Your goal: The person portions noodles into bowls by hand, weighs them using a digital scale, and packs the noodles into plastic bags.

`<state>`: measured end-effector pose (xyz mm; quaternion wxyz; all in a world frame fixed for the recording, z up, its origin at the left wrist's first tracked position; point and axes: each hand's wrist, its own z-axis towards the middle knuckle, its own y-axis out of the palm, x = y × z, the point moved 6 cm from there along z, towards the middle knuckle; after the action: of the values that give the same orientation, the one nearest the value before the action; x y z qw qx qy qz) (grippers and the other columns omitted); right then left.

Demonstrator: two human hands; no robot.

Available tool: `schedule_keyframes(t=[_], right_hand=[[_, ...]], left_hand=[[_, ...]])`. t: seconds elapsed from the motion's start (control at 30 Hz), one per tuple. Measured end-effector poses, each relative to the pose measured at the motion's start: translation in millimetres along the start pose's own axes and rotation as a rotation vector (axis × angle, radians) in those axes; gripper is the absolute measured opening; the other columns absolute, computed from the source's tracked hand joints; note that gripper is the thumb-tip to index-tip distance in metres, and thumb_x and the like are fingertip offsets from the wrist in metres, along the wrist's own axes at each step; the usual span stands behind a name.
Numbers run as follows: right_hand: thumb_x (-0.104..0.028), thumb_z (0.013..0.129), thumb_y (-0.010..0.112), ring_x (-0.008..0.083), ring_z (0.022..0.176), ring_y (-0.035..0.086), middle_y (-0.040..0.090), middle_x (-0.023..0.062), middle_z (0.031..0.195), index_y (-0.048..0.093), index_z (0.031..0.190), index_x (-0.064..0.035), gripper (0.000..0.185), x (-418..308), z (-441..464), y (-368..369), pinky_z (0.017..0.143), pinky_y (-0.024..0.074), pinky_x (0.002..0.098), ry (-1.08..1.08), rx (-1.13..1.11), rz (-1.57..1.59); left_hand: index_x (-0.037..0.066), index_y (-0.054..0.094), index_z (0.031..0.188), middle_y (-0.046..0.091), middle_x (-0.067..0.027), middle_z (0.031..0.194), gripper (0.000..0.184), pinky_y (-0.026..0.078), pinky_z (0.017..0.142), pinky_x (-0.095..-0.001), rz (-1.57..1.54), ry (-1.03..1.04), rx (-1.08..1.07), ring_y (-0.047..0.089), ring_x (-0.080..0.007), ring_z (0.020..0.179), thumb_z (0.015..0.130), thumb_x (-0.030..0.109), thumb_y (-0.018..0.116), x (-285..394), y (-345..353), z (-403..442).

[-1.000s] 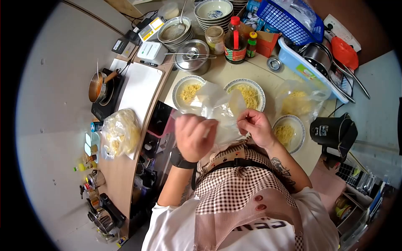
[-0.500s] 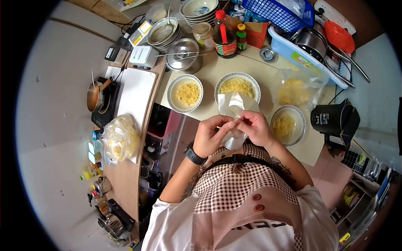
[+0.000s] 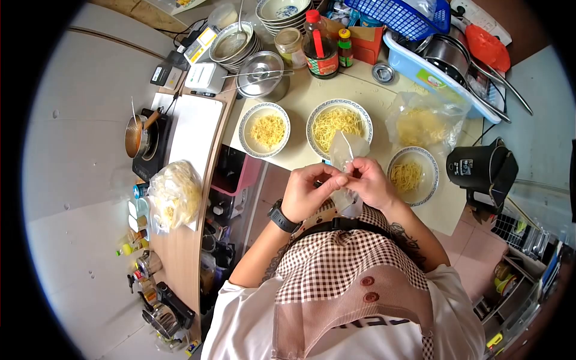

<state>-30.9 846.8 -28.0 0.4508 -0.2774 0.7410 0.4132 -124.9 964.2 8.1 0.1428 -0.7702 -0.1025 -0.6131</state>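
A translucent, whitish plastic bag (image 3: 349, 150) is pinched between my two hands in front of the apron. My left hand (image 3: 309, 191) grips it with thumb and forefinger from the left. From the other side, the fingers of my right hand (image 3: 373, 185) close on it, nearly touching the left fingertips. Its upper end overlaps the front edge of the middle bowl (image 3: 311, 127), which holds yellow noodles (image 3: 336, 125). To the left stands a second noodle bowl (image 3: 245, 139). A third bowl (image 3: 429, 180) with noodles sits beside my right hand. What the bag contains cannot be made out.
Behind the right bowl lies a clear bag of noodles (image 3: 420, 127). A black kettle (image 3: 480, 168) stands at the right edge. A lidded pot (image 3: 261, 75), a sauce bottle (image 3: 321, 54) and stacked bowls (image 3: 282, 18) line the back. Another bag (image 3: 175, 195) rests on the left counter.
The bag's upper part has turned and now looks narrower and more upright, uncovering more of the middle bowl's noodles. Both hands stay pinched together in nearly the same place.
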Motion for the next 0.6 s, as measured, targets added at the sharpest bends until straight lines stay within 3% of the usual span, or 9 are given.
schedule_keyframes(t=[0.2, 0.4, 0.43, 0.6], right_hand=[[-0.008, 0.091, 0.073, 0.0046, 0.072, 0.057, 0.066, -0.0014, 0.079, 0.067, 0.088, -0.001, 0.01, -5.5, -1.2, 5.2, 0.065, 0.0493, 0.0236, -0.057, 0.002, -0.216], [-0.007, 0.095, 0.067, 0.0053, 0.071, 0.059, 0.069, 0.0007, 0.084, 0.07, 0.097, 0.0011, 0.009, -24.2, -6.2, 4.5, 0.063, 0.0495, 0.0215, 0.01, -0.026, 0.076], [-0.006, 0.097, 0.064, 0.006, 0.071, 0.06, 0.07, 0.0019, 0.086, 0.069, 0.097, 0.0015, 0.009, -20.7, -4.2, 2.1, 0.063, 0.05, 0.0214, -0.074, -0.093, 0.072], [-0.005, 0.094, 0.068, 0.0053, 0.072, 0.06, 0.069, 0.0016, 0.085, 0.07, 0.094, 0.0016, 0.007, -19.0, -7.9, -1.4, 0.066, 0.0506, 0.0217, -0.04, 0.028, 0.158]], left_hand=[[-0.003, 0.067, 0.097, 0.069, -0.0027, 0.089, 0.017, 0.054, 0.074, -0.0241, -0.187, -0.162, -0.076, 0.064, -0.0087, 0.082, 0.098, 0.014, 0.068, -15.7, 3.0, 7.4], [0.0, 0.064, 0.1, 0.067, -0.0023, 0.088, 0.02, 0.052, 0.071, -0.0232, -0.361, -0.146, -0.135, 0.062, -0.008, 0.077, 0.102, 0.019, 0.064, -8.3, -1.3, 11.8], [0.0, 0.065, 0.099, 0.066, -0.0019, 0.086, 0.021, 0.051, 0.071, -0.0233, -0.369, -0.14, -0.126, 0.061, -0.008, 0.076, 0.101, 0.021, 0.064, -7.9, -2.0, 12.4], [0.001, 0.063, 0.1, 0.065, -0.0013, 0.085, 0.022, 0.05, 0.072, -0.0243, -0.371, -0.061, -0.103, 0.059, -0.0084, 0.075, 0.102, 0.022, 0.063, -10.6, -2.8, 13.8]])
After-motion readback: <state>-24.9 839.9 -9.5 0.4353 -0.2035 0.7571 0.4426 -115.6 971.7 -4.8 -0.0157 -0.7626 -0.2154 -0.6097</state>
